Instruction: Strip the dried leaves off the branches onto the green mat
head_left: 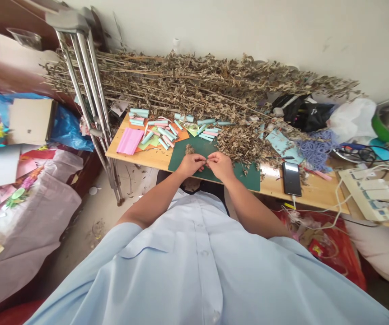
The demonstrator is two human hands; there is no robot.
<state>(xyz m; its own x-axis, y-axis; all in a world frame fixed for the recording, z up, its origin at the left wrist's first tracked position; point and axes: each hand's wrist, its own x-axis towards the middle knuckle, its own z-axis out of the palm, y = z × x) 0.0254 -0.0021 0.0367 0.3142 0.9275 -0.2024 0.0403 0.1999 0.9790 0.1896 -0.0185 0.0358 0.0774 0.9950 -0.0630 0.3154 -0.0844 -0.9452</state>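
Note:
My left hand (192, 165) and my right hand (220, 165) meet above the near edge of a dark green cutting mat (252, 179). The fingertips of both are pinched close together; what lies between them is too small to make out. Just beyond my left hand a small brown clump of dried leaf (189, 149) rests on the mat. A loose heap of dried leaves (240, 143) covers the mat's right part, beyond my right hand. Several pale blue and pink paper rolls (167, 133) lie to the left at the back, beside a folded pink paper (129, 141).
Long dried leafy stalks (180, 85) fill the back along the wall. A metal crutch (92, 90) leans at the table's left. To the right are a phone (292, 179) on a cable, purple cord (316, 148), blue paper (285, 145) and a power strip (367, 194).

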